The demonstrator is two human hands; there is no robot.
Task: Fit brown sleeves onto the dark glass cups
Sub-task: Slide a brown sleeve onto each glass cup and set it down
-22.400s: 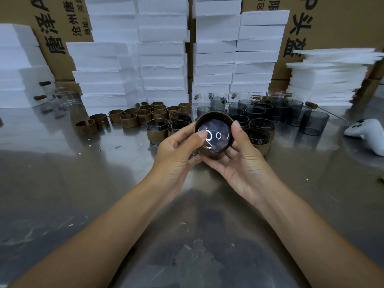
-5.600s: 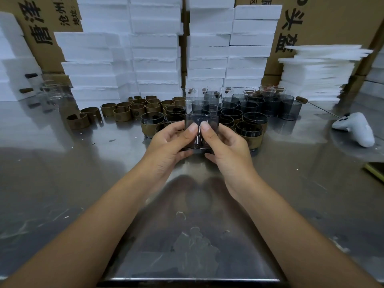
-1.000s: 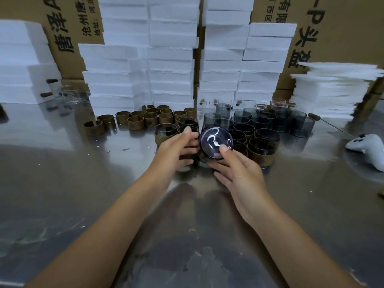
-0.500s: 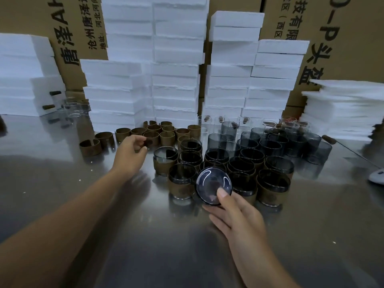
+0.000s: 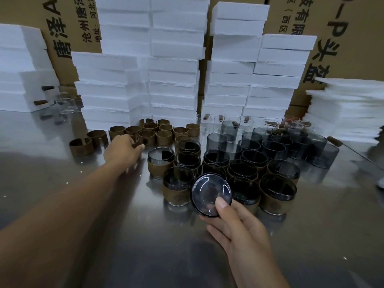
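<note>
My right hand [image 5: 236,227] holds a dark glass cup [image 5: 211,194] tipped on its side, its round base facing me, thumb on the base. It sits at the front of a cluster of sleeved cups [image 5: 178,186]. Bare dark cups [image 5: 272,148] stand behind and to the right. My left hand [image 5: 121,151] reaches far left and grips a brown sleeve [image 5: 138,143] in the row of loose brown sleeves [image 5: 164,137]; my fingers hide most of that sleeve.
The steel table [image 5: 145,246] carries stacks of white foam blocks [image 5: 174,80] at the back, thin foam sheets [image 5: 349,109] at right, and cardboard boxes [image 5: 340,38] behind. Clear glasses [image 5: 64,104] stand far left. A wooden-handled tool [image 5: 334,141] lies right of the cups.
My left hand has left the cup and reached out to the loose sleeves, now closing on one. My right hand keeps the tipped cup low by the sleeved cluster. The view has moved closer.
</note>
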